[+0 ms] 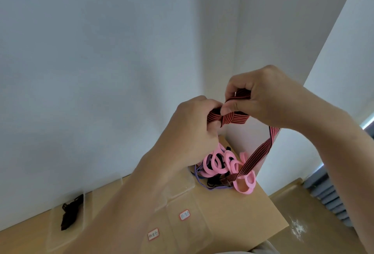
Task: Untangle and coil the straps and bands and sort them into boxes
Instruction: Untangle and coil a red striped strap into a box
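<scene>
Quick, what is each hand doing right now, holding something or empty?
Left hand: grips the red-and-black striped strap.
Right hand: pinches the same strap.

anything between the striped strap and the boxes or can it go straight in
Yes. Both the left hand and right hand grip the striped strap near its top, but its lower end runs down into the pile of pink bands, apparently caught around a pink loop. Nothing visible blocks the clear boxes themselves.

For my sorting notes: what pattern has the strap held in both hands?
Strap: red-black stripes, head view.
</scene>
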### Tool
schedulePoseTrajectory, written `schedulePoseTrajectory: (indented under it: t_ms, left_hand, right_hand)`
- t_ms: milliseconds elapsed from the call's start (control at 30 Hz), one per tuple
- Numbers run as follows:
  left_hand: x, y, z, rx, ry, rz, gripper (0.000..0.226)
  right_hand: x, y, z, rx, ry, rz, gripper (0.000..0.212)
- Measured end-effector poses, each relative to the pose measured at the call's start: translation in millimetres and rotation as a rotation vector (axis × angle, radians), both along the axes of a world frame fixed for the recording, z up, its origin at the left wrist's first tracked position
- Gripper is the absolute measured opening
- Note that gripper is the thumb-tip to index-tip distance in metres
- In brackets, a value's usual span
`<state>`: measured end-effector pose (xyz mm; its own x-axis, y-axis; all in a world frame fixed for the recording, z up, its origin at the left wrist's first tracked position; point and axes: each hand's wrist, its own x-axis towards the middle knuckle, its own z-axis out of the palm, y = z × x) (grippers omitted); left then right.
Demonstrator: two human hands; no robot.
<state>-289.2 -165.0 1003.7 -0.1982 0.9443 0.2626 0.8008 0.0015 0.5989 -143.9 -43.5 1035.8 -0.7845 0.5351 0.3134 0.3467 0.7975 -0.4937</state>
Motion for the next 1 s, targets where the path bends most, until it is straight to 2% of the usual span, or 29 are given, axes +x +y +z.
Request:
schedulePoseTrajectory:
  t_ms: [167,267,433,533,633,767,867,933,1000]
  left_hand:
    - [-4.4,-11.2,0.1,-0.053,-0.216,-0.017,0.012]
    - [-5.5,-13.6,-1.3,-0.013,-0.335,0.021,0.005]
    - [-9.7,-17.4,-5.0,0.043,-0.13,0.012,0.022]
    - [-14.0,-19.2,-4.0,0.025,-0.148,-0.07,0.023]
    - [-16.3,-19.4,-5.5,0.029,-0.281,-0.158,0.018]
    - [-10.6,-21.4,-10.0,0.035,-0.634,-0.193,0.02]
    - [-7.0,-22.0,-13.8,0.053,-0.803,-0.177,0.022]
    - [-7.0,-21.6,-17.6,0.047,-0.865,-0.168,0.023]
    - [-8.6,-21.8,-19.6,0.044,-0.962,-0.196,0.018]
  right_hand:
    - [-15.7,-1.8,-16.5,-0.001,0.12,0.091,0.025]
    - [-21.0,-4.7,-19.4,-0.093,0.172,0.112,0.024]
    - [-14.8,4.2,-13.7,-0.388,0.091,0.297,0.027]
    - [-12.5,11.4,-17.7,-0.484,0.114,0.376,0.029]
    - [-12.5,14.5,-29.9,-0.673,0.197,0.433,0.03]
    - [-10.7,12.7,-48.3,-0.857,0.285,0.468,0.041]
    - [-12.7,4.3,-59.5,-0.987,0.305,0.429,0.072]
    - [-13.4,0.6,-64.1,-0.988,0.29,0.401,0.077]
    - [-11.4,1.6,-64.3,-0.907,0.268,0.342,0.068]
